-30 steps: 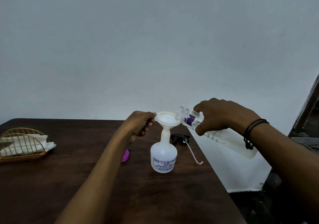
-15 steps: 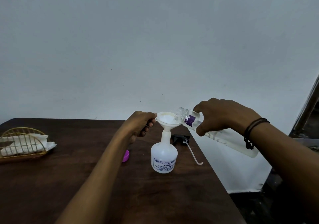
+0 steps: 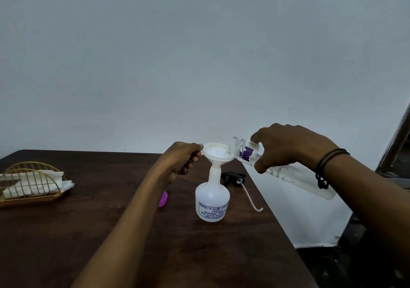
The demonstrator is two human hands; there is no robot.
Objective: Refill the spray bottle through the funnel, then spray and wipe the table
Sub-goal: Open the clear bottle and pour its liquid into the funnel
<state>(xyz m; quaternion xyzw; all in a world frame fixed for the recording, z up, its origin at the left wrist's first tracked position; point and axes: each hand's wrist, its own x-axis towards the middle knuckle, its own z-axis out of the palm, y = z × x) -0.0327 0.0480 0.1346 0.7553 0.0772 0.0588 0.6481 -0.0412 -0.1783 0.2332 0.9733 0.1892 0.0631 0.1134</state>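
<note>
head view: left hand (image 3: 183, 156) pinches funnel (image 3: 218, 153) rim, right hand (image 3: 286, 146) grips half-hidden refill bottle (image 3: 295, 178).

White spray bottle (image 3: 212, 201), purple cap (image 3: 163, 199), dark brown table (image 3: 88, 232), gold basket (image 3: 28, 183).

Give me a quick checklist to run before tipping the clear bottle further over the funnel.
1. Funnel seated in the spray bottle neck: ok.
2. Left hand steadying the funnel rim: ok.
3. Right hand gripping the clear bottle, mouth over the funnel bowl: ok.
4. Spray bottle upright on the table: ok.
5. Liquid level inside the spray bottle: cannot tell, its wall is opaque.
6. Black spray head with tube lying off the bottle, behind it, clear of the pour: ok.
</note>
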